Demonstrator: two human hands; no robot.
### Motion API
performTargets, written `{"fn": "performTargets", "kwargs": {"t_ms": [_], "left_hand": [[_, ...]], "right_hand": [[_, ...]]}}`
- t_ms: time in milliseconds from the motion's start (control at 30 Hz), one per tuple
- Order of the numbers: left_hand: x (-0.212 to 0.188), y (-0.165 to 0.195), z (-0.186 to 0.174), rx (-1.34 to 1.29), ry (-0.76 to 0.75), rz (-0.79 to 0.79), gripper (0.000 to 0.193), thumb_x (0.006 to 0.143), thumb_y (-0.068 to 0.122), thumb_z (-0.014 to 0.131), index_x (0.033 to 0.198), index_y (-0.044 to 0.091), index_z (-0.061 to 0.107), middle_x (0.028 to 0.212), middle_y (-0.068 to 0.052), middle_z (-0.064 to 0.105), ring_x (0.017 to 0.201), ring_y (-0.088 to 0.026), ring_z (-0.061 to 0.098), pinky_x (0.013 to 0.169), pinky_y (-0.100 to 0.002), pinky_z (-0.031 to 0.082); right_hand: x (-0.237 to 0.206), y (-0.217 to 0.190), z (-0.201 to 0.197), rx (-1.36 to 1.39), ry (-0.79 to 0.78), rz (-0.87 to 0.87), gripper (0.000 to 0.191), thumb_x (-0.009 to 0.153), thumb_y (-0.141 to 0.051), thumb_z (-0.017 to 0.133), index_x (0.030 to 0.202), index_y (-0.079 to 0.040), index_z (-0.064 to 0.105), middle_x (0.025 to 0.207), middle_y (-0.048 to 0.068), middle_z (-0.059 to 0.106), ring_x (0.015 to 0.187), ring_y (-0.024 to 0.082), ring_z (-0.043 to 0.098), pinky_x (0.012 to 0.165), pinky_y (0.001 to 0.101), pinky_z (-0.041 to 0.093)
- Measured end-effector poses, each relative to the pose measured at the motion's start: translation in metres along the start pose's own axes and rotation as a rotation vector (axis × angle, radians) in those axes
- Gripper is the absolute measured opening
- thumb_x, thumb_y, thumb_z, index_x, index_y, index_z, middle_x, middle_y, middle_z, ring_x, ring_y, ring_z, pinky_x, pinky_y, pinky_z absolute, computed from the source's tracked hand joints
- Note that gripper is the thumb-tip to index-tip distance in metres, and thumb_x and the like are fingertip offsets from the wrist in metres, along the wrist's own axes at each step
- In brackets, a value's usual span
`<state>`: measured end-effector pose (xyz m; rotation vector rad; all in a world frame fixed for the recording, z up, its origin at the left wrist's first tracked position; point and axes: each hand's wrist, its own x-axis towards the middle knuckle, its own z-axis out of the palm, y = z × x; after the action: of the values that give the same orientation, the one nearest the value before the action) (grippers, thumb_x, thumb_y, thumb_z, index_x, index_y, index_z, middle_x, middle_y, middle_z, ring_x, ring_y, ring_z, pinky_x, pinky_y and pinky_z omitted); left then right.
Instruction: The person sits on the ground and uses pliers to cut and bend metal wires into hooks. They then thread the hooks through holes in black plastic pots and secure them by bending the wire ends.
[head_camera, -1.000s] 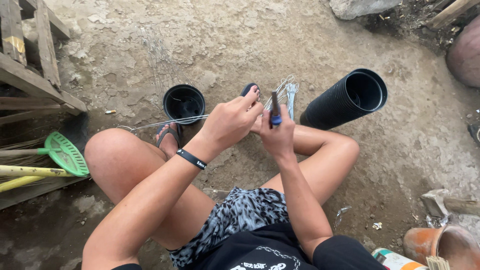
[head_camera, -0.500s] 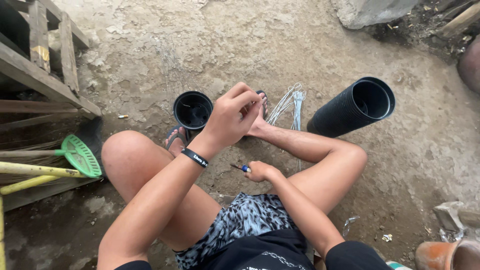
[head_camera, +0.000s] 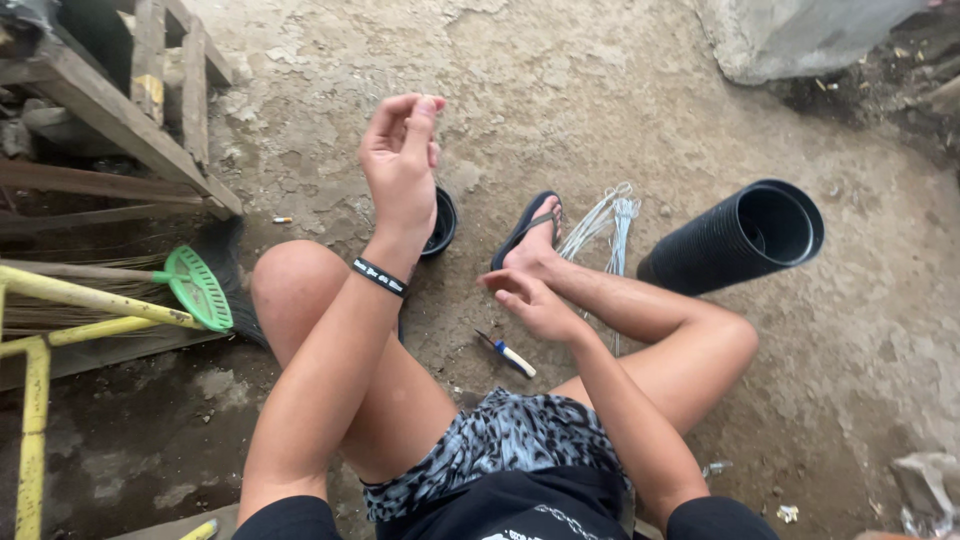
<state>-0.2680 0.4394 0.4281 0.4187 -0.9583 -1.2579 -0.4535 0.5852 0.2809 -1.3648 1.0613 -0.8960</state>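
I sit on the dirt ground with my knees bent. My left hand is raised above the small black pipe piece, fingertips pinched together; I see nothing between them. My right hand hovers low by my sandalled foot, fingers loosely curled and holding nothing. Just below it a pair of pliers with a pale and blue handle lies on the ground. A bundle of thin wire ties lies beside the foot.
A large black corrugated pipe lies on its side at the right. A green broom head with yellow poles and a wooden frame are at the left. A concrete block sits at the top right.
My right hand came down from the wires and the pliers now lie on the ground. My left hand lifted up and away from the wire bundle.
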Motion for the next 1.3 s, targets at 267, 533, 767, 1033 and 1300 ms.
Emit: {"fn": "performTargets", "kwargs": {"t_ms": [267,533,767,1033,1300], "left_hand": [[-0.030,0.007,0.020,0.465,-0.309,0.090,0.003,0.100,0.012,0.071,0.100,0.008,0.071,0.090,-0.001,0.070,0.074,-0.007,0.058,0.060,-0.023,0.044],[-0.041,0.023,0.033,0.700,-0.455,0.288,0.007,0.095,0.010,0.074,0.100,0.007,0.071,0.091,-0.005,0.069,0.083,-0.017,0.068,0.066,-0.030,0.050],[-0.042,0.025,0.036,0.669,-0.503,0.255,0.008,0.097,0.013,0.072,0.099,0.006,0.071,0.094,-0.005,0.070,0.083,-0.018,0.071,0.070,-0.030,0.054],[-0.039,0.024,0.034,0.682,-0.554,0.218,0.009,0.097,0.015,0.071,0.100,0.007,0.072,0.095,-0.005,0.071,0.084,-0.016,0.073,0.070,-0.031,0.054],[-0.041,0.019,0.034,0.666,-0.552,0.216,0.007,0.093,0.004,0.069,0.100,0.003,0.069,0.099,-0.009,0.070,0.081,-0.019,0.074,0.062,-0.030,0.059]], "right_hand": [[0.016,-0.139,-0.023,-0.211,0.356,-0.613,0.034,0.108,-0.007,0.064,0.140,-0.003,0.056,0.123,0.007,0.063,0.111,0.014,0.064,0.101,0.0316,0.055],[0.010,-0.235,-0.028,-0.967,0.302,-0.645,0.011,0.098,0.000,0.070,0.109,0.000,0.068,0.104,0.014,0.067,0.088,0.027,0.070,0.076,0.0349,0.056],[0.006,-0.243,-0.028,-1.070,0.284,-0.709,0.012,0.093,0.007,0.067,0.103,0.003,0.063,0.099,0.016,0.061,0.090,0.034,0.063,0.076,0.0415,0.052],[0.001,-0.228,-0.034,-0.972,0.408,-0.653,0.011,0.095,0.009,0.066,0.102,0.002,0.062,0.099,0.014,0.062,0.084,0.027,0.064,0.071,0.0362,0.052],[-0.003,-0.227,-0.041,-0.913,0.336,-0.512,0.009,0.096,0.003,0.071,0.103,0.001,0.065,0.095,0.011,0.064,0.082,0.020,0.068,0.073,0.0328,0.055]]}}
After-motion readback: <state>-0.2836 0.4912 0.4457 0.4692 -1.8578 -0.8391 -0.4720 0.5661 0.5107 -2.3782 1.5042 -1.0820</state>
